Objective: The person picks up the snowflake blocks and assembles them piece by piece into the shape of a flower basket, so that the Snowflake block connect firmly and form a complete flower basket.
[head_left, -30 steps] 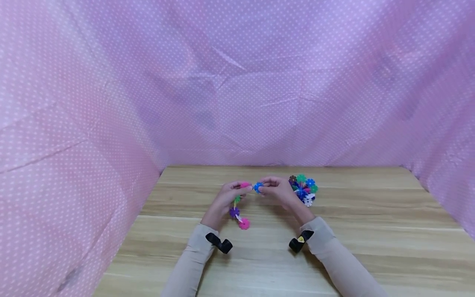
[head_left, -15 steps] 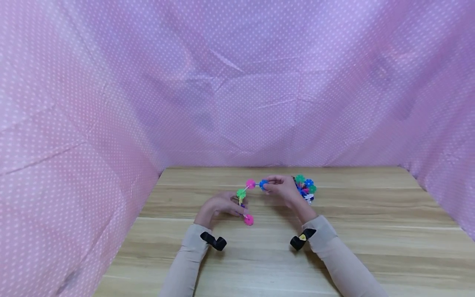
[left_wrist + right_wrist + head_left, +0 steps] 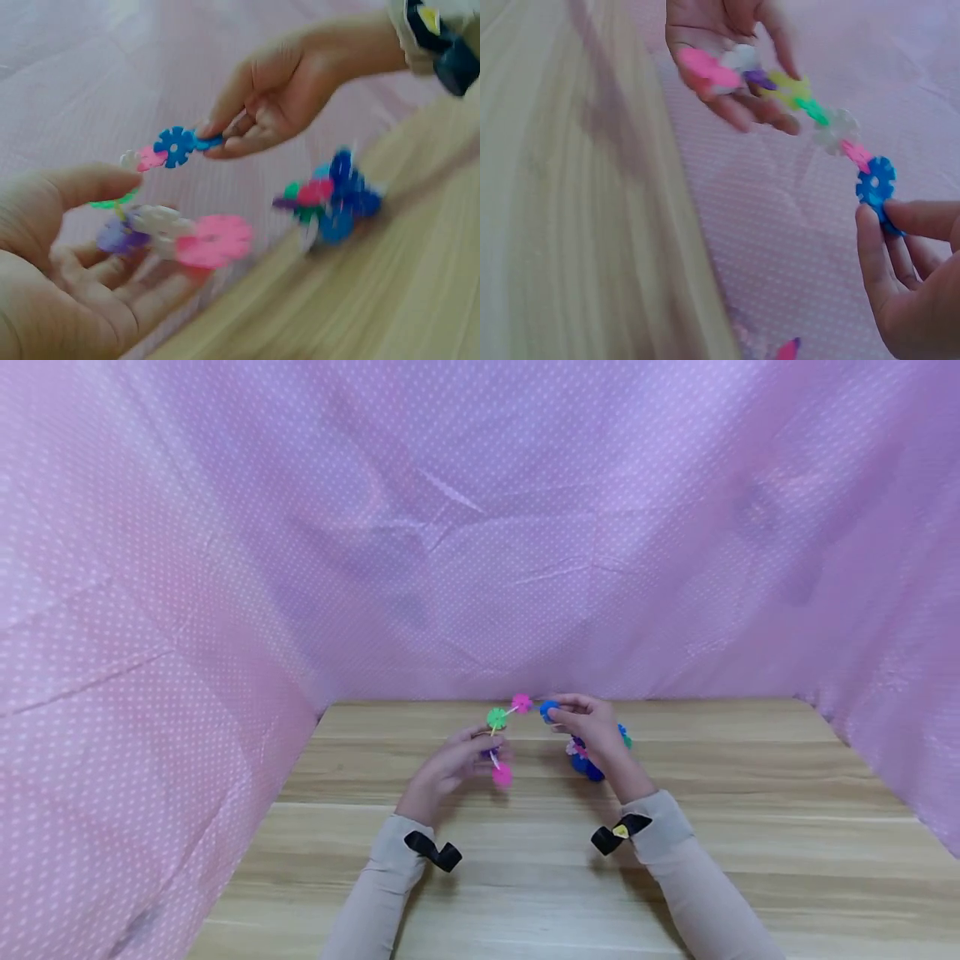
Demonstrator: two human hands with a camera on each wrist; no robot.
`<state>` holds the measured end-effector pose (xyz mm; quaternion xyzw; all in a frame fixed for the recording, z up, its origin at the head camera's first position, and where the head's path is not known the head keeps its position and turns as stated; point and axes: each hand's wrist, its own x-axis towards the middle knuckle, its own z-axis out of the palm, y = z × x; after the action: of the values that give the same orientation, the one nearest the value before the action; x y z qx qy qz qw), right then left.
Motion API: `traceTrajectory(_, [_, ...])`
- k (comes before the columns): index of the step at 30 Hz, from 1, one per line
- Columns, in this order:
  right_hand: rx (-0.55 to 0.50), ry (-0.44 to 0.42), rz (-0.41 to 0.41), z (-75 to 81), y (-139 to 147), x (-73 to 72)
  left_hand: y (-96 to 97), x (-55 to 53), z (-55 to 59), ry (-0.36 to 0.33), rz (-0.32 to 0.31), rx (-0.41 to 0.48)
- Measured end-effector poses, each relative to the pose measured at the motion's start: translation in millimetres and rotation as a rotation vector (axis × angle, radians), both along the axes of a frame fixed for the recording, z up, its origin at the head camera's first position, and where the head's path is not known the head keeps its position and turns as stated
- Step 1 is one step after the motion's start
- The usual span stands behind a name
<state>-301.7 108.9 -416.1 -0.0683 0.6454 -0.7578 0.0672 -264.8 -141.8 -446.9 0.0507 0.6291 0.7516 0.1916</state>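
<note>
A chain of notched plastic snowflake discs hangs between the two hands. In the head view, the right hand [image 3: 597,731] pinches the blue snowflake disc [image 3: 549,711] at the chain's far end between thumb and fingers. From there, a pink disc [image 3: 521,702] and a green disc [image 3: 497,718] lead down to the left hand [image 3: 456,762]. In the left wrist view, the left hand's loosely spread fingers lie under the purple disc [image 3: 122,236], the white disc [image 3: 161,229] and the pink end disc [image 3: 215,241], its thumb above them. The right wrist view shows a yellow disc [image 3: 784,88] too, blurred.
A pile of loose snowflake discs [image 3: 334,199] in several colours lies on the wooden table [image 3: 525,877], partly hidden behind the right hand in the head view. Pink dotted cloth [image 3: 480,568] hangs behind the table and at both sides.
The left hand let go of the chain near its pink disc and moved down towards the other end. Both hands then rose, lifting the chain up and to the right.
</note>
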Motion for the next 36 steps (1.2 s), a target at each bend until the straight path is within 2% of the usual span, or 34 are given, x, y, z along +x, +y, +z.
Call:
traceTrajectory(3, [-0.100, -0.006, -0.050, 8.5, 9, 2.6, 9.9, -0.7, 10.0, 0.028, -0.001, 0.134])
traceTrajectory(5, [-0.158, -0.014, -0.066, 13.7, 16, 4.1, 16.3, -1.8, 16.4, 0.051, -0.022, 0.210])
traceTrajectory(7, [-0.193, -0.026, -0.080, 18.3, 24, 5.3, 22.7, -3.2, 22.1, 0.085, -0.062, 0.248])
traceTrajectory(9, [-0.209, -0.030, -0.075, 22.0, 34, 6.0, 29.6, -5.6, 26.6, 0.118, -0.094, 0.242])
traceTrajectory(12, [-0.215, -0.018, -0.062, 26.4, 49, 6.9, 42.1, -10.1, 32.4, 0.168, -0.102, 0.169])
traceTrajectory(16, [-0.204, 0.022, -0.045, 31.3, 70, 6.4, 61.1, -17.5, 38.7, 0.222, -0.026, 0.028])
traceTrajectory(21, [-0.090, 0.077, -0.071, 33.6, 92, 2.4, 82.6, -24.2, 43.4, 0.277, 0.161, -0.132])
traceTrajectory(24, [0.043, 0.118, -0.086, 29.1, 102, -1.7, 90.5, -26.4, 40.4, 0.363, 0.308, -0.305])
traceTrajectory(27, [0.201, 0.175, -0.097, 21.9, 111, -4.9, 96.8, -28.1, 33.4, 0.391, 0.386, -0.434])
traceTrajectory(29, [0.289, 0.219, -0.103, 15.9, 117, -6.6, 100.1, -28.3, 27.9, 0.377, 0.367, -0.455])
traceTrajectory(31, [0.369, 0.261, -0.105, 9.4, 122, -8.1, 102.2, -26.8, 23.0, 0.361, 0.317, -0.453])
traceTrajectory(34, [0.454, 0.297, -0.098, -0.3, 130, -9.8, 105.6, -23.0, 15.7, 0.382, 0.262, -0.479])
traceTrajectory(36, [0.489, 0.307, -0.082, -5.6, 134, -10.6, 108.1, -20.2, 11.3, 0.398, 0.252, -0.510])
